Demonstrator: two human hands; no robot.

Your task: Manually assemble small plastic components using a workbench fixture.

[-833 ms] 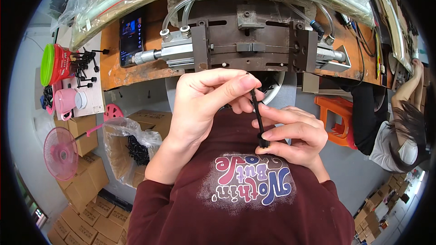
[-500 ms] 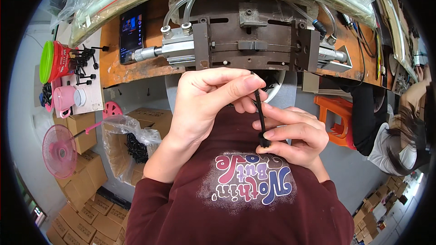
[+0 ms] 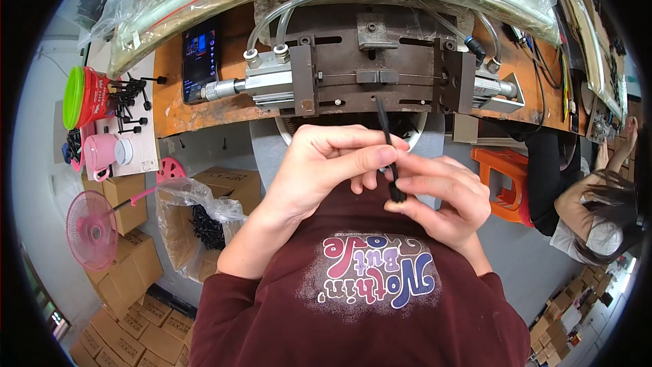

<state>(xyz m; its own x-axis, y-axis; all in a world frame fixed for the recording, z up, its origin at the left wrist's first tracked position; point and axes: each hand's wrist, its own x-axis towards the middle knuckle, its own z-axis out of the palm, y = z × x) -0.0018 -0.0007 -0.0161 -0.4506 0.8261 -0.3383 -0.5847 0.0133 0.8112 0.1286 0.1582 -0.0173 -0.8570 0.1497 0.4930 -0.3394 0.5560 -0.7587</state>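
My left hand [image 3: 324, 166] and my right hand [image 3: 441, 194] meet in front of my chest, both pinching a thin black plastic strip [image 3: 387, 143] that stands nearly upright. The left thumb and forefinger grip its middle; the right fingertips hold its thicker lower end. Its top points at a dark metal press fixture [image 3: 380, 75] with a silver pneumatic cylinder [image 3: 261, 81] on the orange workbench [image 3: 170, 105] just beyond my hands.
A phone [image 3: 199, 61] lies on the bench at left. A clear bag of black parts [image 3: 200, 221] hangs in a cardboard box below. Pink cup [image 3: 102, 153], green and red bowls [image 3: 81, 98] and pink fan [image 3: 92, 231] stand left. Another person [image 3: 591, 217] sits right by an orange stool [image 3: 502, 177].
Both hands have lifted the black strip a little higher toward the fixture, and its top now sticks out above my left fingers. The person at right has leaned further down.
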